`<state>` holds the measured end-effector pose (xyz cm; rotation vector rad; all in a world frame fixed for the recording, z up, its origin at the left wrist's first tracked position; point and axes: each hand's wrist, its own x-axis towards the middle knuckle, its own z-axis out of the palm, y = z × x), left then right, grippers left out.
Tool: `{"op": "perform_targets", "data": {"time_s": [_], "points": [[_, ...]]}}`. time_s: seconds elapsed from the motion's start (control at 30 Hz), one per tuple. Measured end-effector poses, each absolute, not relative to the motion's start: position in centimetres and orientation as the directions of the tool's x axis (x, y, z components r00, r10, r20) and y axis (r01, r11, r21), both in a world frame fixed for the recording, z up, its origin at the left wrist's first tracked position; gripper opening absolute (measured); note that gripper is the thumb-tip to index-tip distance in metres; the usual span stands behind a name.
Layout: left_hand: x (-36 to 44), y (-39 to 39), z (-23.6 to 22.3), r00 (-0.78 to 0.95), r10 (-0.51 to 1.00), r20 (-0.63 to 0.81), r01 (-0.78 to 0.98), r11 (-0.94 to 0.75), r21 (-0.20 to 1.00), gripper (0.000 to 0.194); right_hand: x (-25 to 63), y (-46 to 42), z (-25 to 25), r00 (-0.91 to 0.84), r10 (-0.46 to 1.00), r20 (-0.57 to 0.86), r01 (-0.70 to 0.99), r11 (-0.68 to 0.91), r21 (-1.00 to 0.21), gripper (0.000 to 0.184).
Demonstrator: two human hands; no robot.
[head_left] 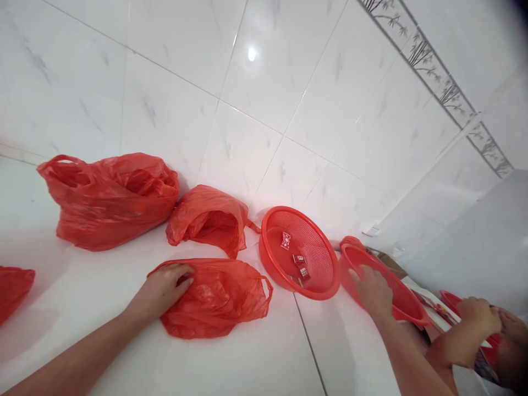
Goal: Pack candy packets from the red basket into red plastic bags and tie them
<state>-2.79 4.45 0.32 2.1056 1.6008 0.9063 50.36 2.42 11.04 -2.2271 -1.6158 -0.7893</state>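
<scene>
Bag (pixel 223 300) is lying rightward from the left hand (pixel 167 289) gripping its left end; the right hand (pixel 374 291) is overlapping a basin (pixel 400 297), its grip too blurred to tell.

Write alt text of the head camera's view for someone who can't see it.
A person's left hand is on a red plastic bag on a white surface, the right hand at a red basin. Between them, a red basket holds small packets; more red bags lie by the tiled wall, and another person's hand shows.
</scene>
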Motion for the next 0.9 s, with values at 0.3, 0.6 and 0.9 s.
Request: {"op": "perform_targets", "data": {"time_s": [0.3,0.6,0.9], "points": [[-2.9,4.7,-0.3,0.144,0.926,0.349,0.719,-0.34,0.606,0.031,38.2,0.2,8.6,-0.341,0.864,0.371,0.939,0.327,0.102,0.042],[-3.0,3.9,0.5,0.111,0.832,0.543,0.747,-0.43,0.507,0.031,38.4,-2.3,6.7,-0.278,0.916,0.29,0.93,0.182,0.319,0.06],[-2.6,3.6,0.7,0.151,0.839,0.523,0.76,-0.437,0.481,0.033,42.7,-14.2,4.8,-0.157,0.96,0.234,0.952,0.083,0.296,0.056]]}}
